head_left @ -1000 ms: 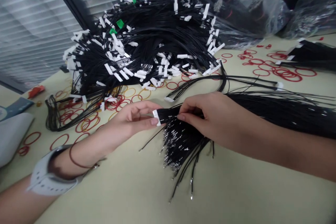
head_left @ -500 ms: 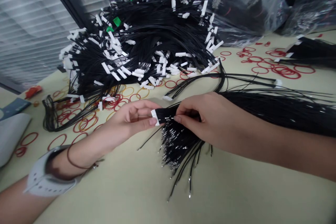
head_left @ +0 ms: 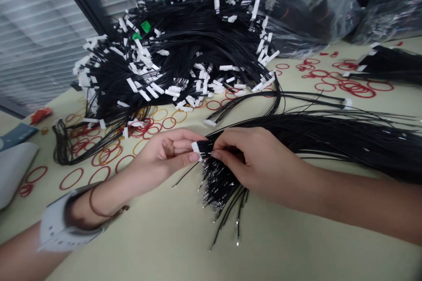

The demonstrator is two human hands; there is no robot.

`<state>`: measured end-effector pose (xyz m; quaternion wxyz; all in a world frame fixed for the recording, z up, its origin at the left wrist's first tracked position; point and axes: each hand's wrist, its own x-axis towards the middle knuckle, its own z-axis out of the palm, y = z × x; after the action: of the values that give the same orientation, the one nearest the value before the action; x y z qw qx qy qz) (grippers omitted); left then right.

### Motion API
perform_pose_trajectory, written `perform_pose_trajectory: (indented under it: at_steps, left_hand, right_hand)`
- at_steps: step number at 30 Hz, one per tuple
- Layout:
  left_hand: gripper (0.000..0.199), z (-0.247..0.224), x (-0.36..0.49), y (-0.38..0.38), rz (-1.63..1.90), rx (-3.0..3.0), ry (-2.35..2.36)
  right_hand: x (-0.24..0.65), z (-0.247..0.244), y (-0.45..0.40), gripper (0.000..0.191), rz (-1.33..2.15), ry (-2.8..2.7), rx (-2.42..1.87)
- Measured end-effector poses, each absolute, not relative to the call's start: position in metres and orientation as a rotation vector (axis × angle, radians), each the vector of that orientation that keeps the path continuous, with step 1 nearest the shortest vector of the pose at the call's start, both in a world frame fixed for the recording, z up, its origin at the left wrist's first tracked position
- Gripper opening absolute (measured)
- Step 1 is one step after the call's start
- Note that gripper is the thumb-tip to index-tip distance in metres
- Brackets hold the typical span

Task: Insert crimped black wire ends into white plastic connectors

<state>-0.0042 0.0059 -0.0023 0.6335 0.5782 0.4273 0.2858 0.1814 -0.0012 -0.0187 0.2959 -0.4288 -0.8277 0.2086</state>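
Between the thumb and fingers of my left hand [head_left: 171, 151] is a white connector housing [head_left: 197, 150], with several black wires running out of its right side. My right hand [head_left: 245, 153] pinches a black wire close to the housing; a small metal terminal seems to show at the fingertips. Beneath both hands lies a thick bundle of loose black wires [head_left: 219, 184], its metal-tipped ends fanned out toward me. The rest of that bundle stretches off to the right, partly hidden by my right hand and forearm.
A large heap of black cables [head_left: 184, 48] with white connectors fills the back. Red rubber bands [head_left: 95, 149] lie scattered at left, with more rubber bands [head_left: 356, 85] at right. Clear plastic bags [head_left: 296, 9] stand behind. A finished-looking cable [head_left: 277, 96] lies just beyond my hands.
My right hand has moved left, bringing its fingertips nearer the white connector housing. My left hand has shifted slightly right and down, still gripping the housing.
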Motion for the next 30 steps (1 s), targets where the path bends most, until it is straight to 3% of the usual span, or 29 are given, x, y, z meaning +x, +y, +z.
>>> perform_pose_trajectory:
  at_steps: [6,16,30]
  left_hand:
    - [0.020,-0.007,-0.010,0.013,0.727,1.317,0.984]
    - [0.020,-0.008,-0.009,0.016,0.728,1.270,0.971]
    - [0.021,-0.009,-0.009,0.009,0.746,1.292,1.028]
  right_hand:
    - [0.184,-0.019,0.002,0.011,0.654,-2.109,-1.067]
    - [0.187,-0.023,0.003,0.012,0.333,-2.164,-0.967]
    - [0.185,-0.029,0.005,0.013,0.313,-2.221,-0.972]
